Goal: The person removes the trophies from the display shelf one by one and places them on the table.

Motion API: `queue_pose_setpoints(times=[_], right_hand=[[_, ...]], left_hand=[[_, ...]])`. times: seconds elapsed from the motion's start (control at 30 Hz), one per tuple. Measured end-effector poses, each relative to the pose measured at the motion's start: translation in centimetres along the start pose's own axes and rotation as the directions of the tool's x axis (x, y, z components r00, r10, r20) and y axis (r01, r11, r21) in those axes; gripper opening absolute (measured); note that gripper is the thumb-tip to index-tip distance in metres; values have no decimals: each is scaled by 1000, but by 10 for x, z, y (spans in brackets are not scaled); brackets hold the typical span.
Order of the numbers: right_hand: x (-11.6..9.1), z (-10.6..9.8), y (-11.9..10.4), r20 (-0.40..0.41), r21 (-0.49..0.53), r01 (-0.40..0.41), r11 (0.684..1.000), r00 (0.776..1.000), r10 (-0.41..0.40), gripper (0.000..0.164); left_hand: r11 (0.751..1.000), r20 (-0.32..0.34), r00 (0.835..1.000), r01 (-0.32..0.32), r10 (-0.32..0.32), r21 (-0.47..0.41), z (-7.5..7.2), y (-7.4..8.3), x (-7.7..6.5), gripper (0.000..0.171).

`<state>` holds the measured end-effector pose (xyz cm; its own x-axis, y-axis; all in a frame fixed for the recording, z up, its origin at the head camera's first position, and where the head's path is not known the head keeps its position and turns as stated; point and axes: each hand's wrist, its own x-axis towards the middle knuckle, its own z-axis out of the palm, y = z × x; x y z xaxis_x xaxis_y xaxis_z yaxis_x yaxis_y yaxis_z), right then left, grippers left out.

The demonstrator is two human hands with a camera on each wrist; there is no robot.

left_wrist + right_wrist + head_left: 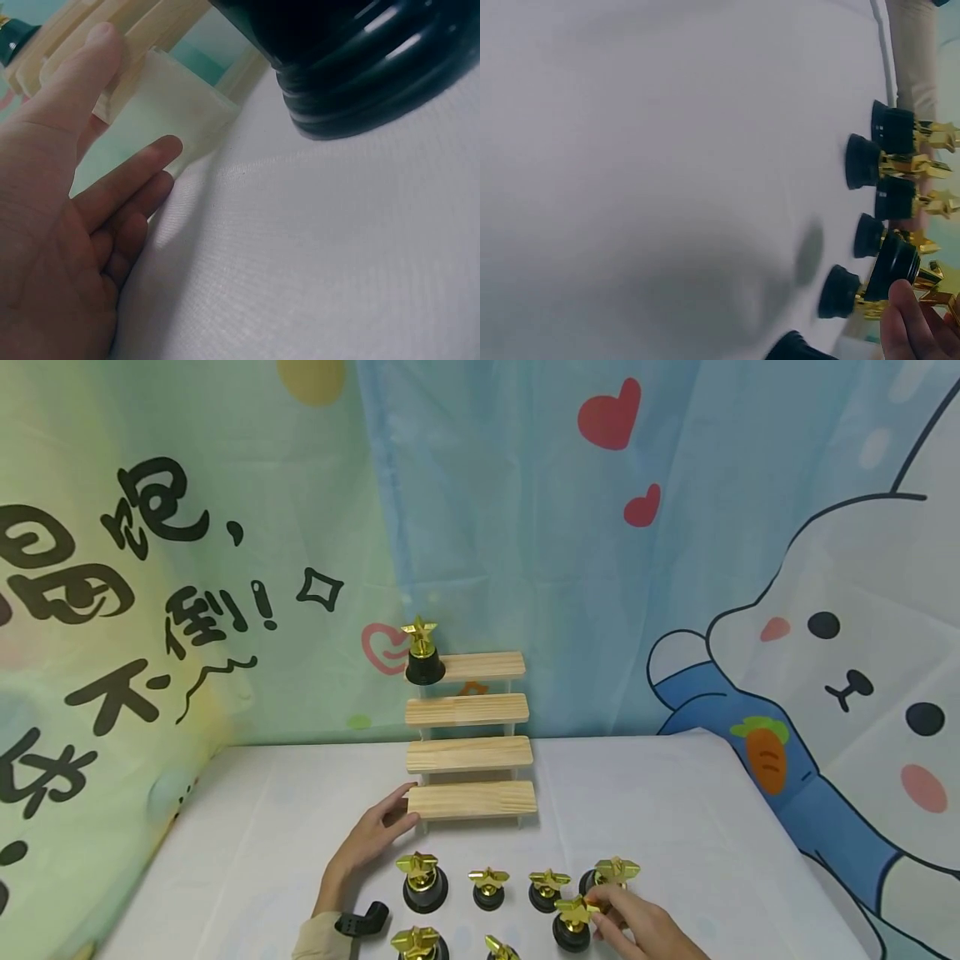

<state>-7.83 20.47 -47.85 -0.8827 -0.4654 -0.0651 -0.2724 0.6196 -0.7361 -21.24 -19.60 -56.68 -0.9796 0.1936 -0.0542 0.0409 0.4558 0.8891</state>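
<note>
A four-step wooden display stand [471, 754] stands at the back of the table. My left hand [375, 833] grips the left end of its lowest board, thumb and forefinger at the edge. In the left wrist view, the thumb [79, 79] lies against the wood while the other fingers hang loosely. Between its fingertips, my right hand [637, 922] pinches the gold star top of a small trophy [572, 933]. This trophy's black base [894, 264] is tilted and raised off the cloth in the right wrist view. Another trophy [589, 882] stands just behind it.
One star trophy [425, 667] stands at the left end of the top board. Several more, including a larger trophy [424, 892] and a small trophy [488, 893], stand on the white cloth [300, 802] before the stand. A printed curtain [487, 568] hangs behind.
</note>
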Motion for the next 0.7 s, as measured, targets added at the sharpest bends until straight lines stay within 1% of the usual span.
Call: queue_pose_setpoints(times=[0.13,0.27,0.37,0.5,0.7], right_hand=[[-1,7,5,15,23,-30,999,999,29,29],[-1,12,10,40,28,-60,998,997,58,33],[-1,17,13,42,18,-89,996,995,88,33],[-2,22,15,45,16,-108,994,993,107,31],[-2,26,14,72,27,-149,988,987,147,32]], left_hand=[[1000,-4,1000,1,-1,4,0,0,0,59],[1000,-6,1000,0,0,3,0,0,0,59],[1000,-5,1000,-1,1,2,0,1,0,59],[1000,-4,1000,-4,4,2,0,1,0,59],[1000,-8,1000,-7,7,-2,0,0,-1,59]])
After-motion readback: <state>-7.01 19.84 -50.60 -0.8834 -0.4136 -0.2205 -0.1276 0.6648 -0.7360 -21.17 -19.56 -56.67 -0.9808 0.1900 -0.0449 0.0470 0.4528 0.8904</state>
